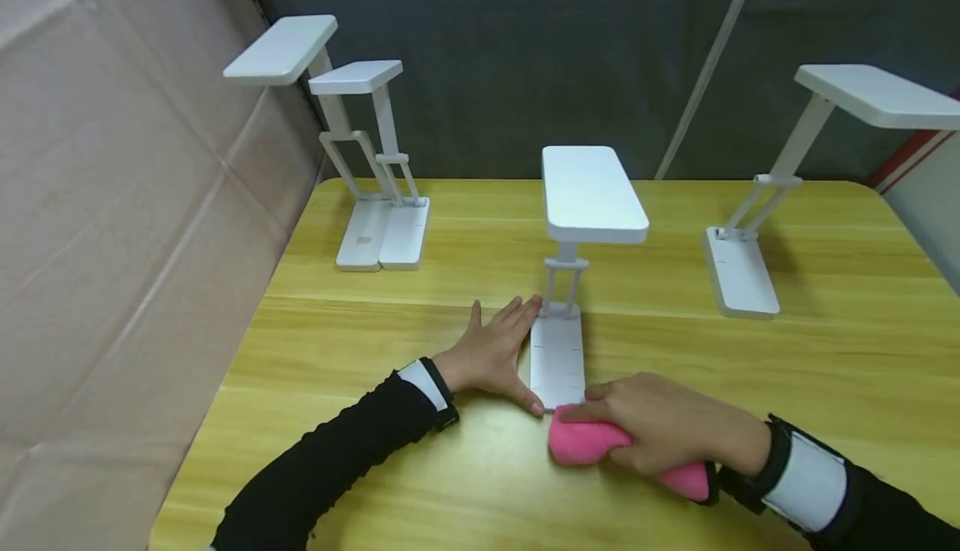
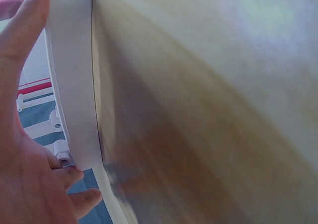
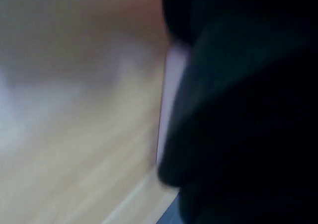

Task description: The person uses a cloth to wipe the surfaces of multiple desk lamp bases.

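Left hand [image 1: 491, 355] fingers spread wide, touching lamp base [image 1: 557, 359]. Right hand [image 1: 667, 422] fingers grip pink cloth [image 1: 581, 444] at base's near end.

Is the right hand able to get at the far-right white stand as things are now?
Probably yes: nothing shows between the right hand and the far-right white stand, though the hand holds a pink cloth.

Head view bright, sharp; right wrist view dim, blurred.
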`<state>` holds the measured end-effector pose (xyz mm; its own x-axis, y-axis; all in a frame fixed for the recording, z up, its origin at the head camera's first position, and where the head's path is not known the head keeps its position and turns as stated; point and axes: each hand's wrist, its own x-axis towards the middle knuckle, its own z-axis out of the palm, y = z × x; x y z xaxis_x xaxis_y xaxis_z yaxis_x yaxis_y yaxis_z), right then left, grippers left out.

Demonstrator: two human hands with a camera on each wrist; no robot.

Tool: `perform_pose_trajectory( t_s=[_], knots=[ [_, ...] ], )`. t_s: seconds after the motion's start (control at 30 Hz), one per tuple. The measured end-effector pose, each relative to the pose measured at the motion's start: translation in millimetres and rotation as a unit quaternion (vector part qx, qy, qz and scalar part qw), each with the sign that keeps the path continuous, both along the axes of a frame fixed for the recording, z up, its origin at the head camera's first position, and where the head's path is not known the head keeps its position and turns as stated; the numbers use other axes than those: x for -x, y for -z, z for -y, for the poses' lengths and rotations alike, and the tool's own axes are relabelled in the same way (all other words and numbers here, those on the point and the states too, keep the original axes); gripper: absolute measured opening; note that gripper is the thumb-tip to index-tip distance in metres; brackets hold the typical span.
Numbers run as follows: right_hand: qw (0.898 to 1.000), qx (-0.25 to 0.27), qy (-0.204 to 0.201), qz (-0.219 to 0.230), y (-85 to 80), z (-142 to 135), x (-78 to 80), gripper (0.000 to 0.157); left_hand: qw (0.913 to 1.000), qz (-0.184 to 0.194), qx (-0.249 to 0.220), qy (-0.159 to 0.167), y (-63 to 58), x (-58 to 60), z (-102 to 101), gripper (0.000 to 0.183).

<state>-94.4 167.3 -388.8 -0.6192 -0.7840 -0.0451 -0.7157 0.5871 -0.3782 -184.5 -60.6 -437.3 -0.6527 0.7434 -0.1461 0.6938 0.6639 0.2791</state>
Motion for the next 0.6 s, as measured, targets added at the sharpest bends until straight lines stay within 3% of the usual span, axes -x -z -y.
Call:
perform_pose_trajectory(
  t_s=[0.07,0.1,0.17,0.23,0.3,0.37,0.47,0.6],
  knots=[
    [1.0,0.015,0.014,0.003,-3.3,-6.3,9.9,0.055,1.0,-0.001,-0.003,0.0,0.0,0.1,0.6,0.139],
    [0.999,0.016,0.029,-0.019,-4.0,-8.7,15.7,0.056,1.0,-0.001,-0.004,0.0,0.1,0.1,0.8,0.139],
    [0.993,0.004,0.068,-0.1,-2.7,-13.2,28.8,0.053,1.0,-0.001,-0.009,-0.001,0.3,0.7,-0.1,0.139],
    [0.978,-0.024,0.104,-0.178,2.9,-15.1,39.8,0.051,0.9999,0.001,-0.011,0.0,0.5,0.5,-0.5,0.138],
    [0.965,-0.053,0.118,-0.226,11.0,-15.6,46.2,0.053,0.9999,0.004,-0.012,0.0,0.9,-0.3,-0.2,0.137],
    [0.963,-0.065,0.121,-0.232,18.9,-16.1,47.1,0.055,0.9999,0.007,-0.012,0.0,1.0,-1.4,0.6,0.137],
    [0.971,-0.062,0.12,-0.197,24.2,-18.2,40.7,0.059,0.9999,0.007,-0.014,-0.002,1.4,-1.7,1.8,0.137],
    [0.982,-0.045,0.099,-0.155,22.5,-21.9,25.4,0.052,0.9998,0.001,-0.019,-0.004,0.8,-0.6,2.2,0.137]
  ],
)
